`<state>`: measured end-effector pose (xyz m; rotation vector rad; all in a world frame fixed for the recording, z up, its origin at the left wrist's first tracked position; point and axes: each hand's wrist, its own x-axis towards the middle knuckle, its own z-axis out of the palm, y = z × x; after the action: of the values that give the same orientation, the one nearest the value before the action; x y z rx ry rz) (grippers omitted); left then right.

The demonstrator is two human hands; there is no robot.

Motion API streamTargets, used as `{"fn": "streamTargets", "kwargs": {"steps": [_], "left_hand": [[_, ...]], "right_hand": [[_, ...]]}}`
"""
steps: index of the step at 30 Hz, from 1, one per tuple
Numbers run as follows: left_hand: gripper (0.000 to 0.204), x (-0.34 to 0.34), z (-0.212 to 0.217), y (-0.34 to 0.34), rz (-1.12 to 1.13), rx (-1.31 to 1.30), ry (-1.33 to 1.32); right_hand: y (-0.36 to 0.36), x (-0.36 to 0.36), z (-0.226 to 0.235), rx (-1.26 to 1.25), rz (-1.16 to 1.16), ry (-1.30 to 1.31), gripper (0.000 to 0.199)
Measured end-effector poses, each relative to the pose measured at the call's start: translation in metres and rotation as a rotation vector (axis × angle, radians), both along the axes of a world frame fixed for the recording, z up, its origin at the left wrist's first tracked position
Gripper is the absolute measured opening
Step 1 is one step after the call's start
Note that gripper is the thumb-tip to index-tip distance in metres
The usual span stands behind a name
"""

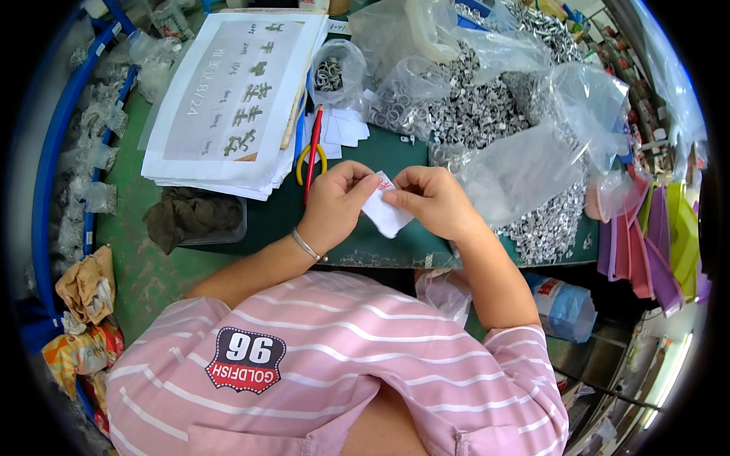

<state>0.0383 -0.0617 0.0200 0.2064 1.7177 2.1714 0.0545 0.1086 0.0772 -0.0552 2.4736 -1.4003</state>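
Between my two hands, over the near part of the green table (357, 248), is a small white paper slip (388, 216) with red marks near its top. My left hand (333, 199) pinches its upper left side between thumb and fingers. On the other side, the thumb and curled fingers of my right hand (437, 199) grip the upper right edge. The slip's lower end hangs free, and whether it is folded or holds anything inside I cannot tell. Just left of my left hand lie a red pen (314, 148) and yellow-handled scissors (300, 171).
A heap of small metal parts (487, 114) with clear plastic bags (525, 171) fills the right side. Printed sheets (205, 99) are stacked at the left, near a dark cloth (186, 216) in a tray. A bag of metal rings (331, 72) stands at the back.
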Motion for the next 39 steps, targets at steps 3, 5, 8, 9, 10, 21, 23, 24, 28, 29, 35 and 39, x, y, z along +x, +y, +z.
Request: {"fn": "streamTargets", "kwargs": {"steps": [3, 5, 8, 9, 10, 21, 23, 24, 28, 29, 35, 39], "left_hand": [[0.013, -0.001, -0.006, 0.0, 0.127, 0.106, -0.127], [0.014, -0.003, -0.017, -0.004, 0.205, 0.076, -0.111], [0.013, 0.003, -0.029, -0.006, 0.094, 0.036, -0.117], [0.014, 0.003, -0.031, -0.005, 0.068, 0.014, -0.097], [0.011, 0.004, -0.029, -0.005, 0.04, 0.026, -0.125], [0.009, 0.003, -0.033, -0.016, -0.035, 0.07, -0.172], [0.009, 0.003, -0.034, -0.016, -0.034, 0.085, -0.182], [0.009, 0.003, -0.034, -0.016, -0.033, 0.096, -0.189], [0.009, 0.005, -0.032, -0.012, -0.099, 0.101, -0.189], [0.008, 0.004, -0.032, -0.013, -0.072, 0.084, -0.174], [0.007, 0.001, -0.035, -0.018, -0.04, -0.034, -0.078], [0.018, 0.0, -0.029, 0.012, -0.168, -0.217, 0.235]], "right_hand": [[0.02, -0.033, 0.012, 0.438, -0.133, 0.428, 0.014], [0.034, -0.078, 0.024, 0.636, -0.344, 0.769, 0.01], [0.051, -0.134, 0.023, 0.757, -0.327, 0.841, 0.01], [0.056, -0.148, 0.018, 0.777, -0.266, 0.754, 0.01], [0.061, -0.159, 0.014, 0.796, -0.205, 0.665, 0.011], [0.077, -0.204, 0.009, 0.536, 0.276, -0.194, 0.023], [0.066, -0.205, 0.02, 0.671, 0.183, -0.211, 0.025], [0.061, -0.203, 0.023, 0.736, 0.136, -0.22, 0.026], [0.092, -0.206, -0.001, 0.972, 0.316, 0.016, 0.023], [0.078, -0.198, 0.016, 0.983, 0.282, 0.122, 0.022], [0.099, -0.092, 0.122, 1.053, -0.173, 0.616, 0.03], [0.136, -0.024, 0.131, 0.818, -0.149, -0.02, 0.038]]}}
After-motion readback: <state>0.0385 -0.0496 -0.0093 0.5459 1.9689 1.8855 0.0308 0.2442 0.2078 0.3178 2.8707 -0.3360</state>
